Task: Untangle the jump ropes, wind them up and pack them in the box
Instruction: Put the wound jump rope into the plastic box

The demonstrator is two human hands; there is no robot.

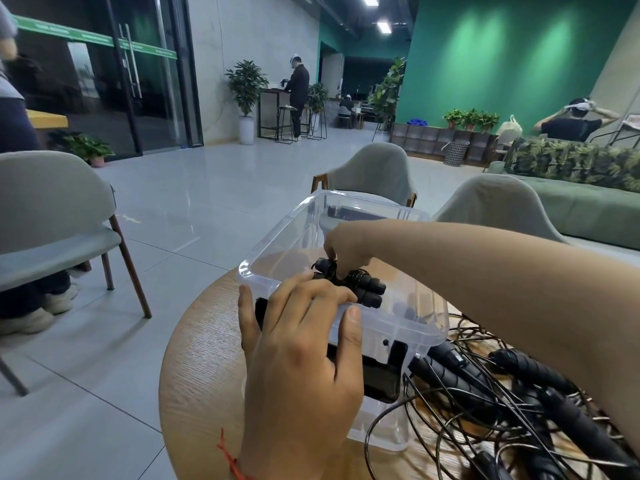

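Reaching into the clear box (pixel 273 233) on the table (pixel 201 358), the right hand (pixel 346 247) was curled, fingertips pinching 1 wound jump rope (pixel 362 287). The near rim was gripped by the left hand (pixel 301 358), fingers spread.

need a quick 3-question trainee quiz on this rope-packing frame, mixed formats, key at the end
1. True or false: the left hand grips the near rim of the clear box.
2. The right hand holds the wound rope bundle where? A) over a chair B) inside the box C) on the floor
3. Fill in: the tangled ropes lie on the table on the person's ____ side of the box.

Key: 1 true; 2 B; 3 right.
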